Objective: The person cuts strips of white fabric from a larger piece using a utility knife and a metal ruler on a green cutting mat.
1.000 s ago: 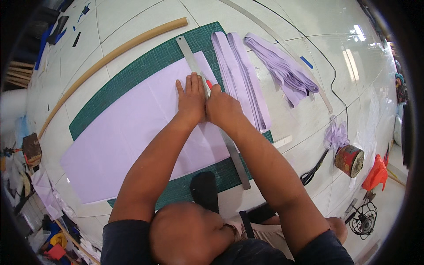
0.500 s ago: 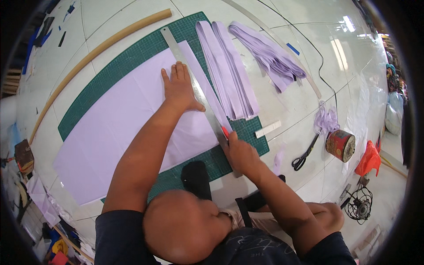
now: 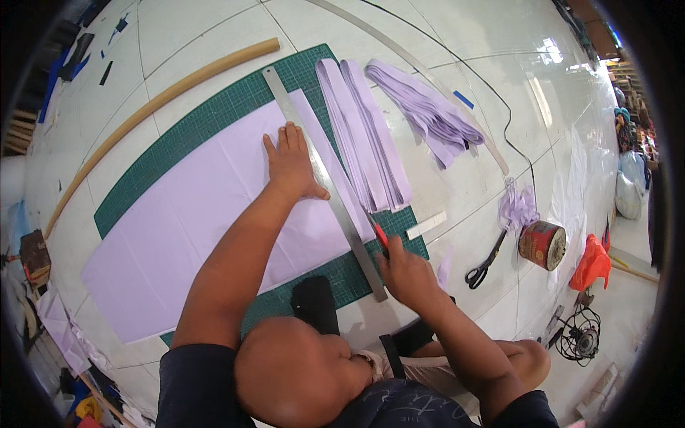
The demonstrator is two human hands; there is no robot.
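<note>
My left hand lies flat with fingers spread, pressing on a long steel ruler and the lilac fabric beneath it. The fabric is folded or layered and spread over a green cutting mat. A narrow strip of it shows along the ruler's right side. In my right hand is a red-handled cutter, held just right of the ruler's near part, by the fabric's near right corner. My fingers partly hide the cutter.
Folded lilac strips lie on the mat's right side, with a bundle beyond. Black-handled scissors, a red tin and an orange-red bag sit to the right. A curved-looking brown pole lies at left.
My right hand has moved the cutter rightward, away from the ruler's edge. My left hand keeps its place on the ruler. The whole view has shifted slightly.
</note>
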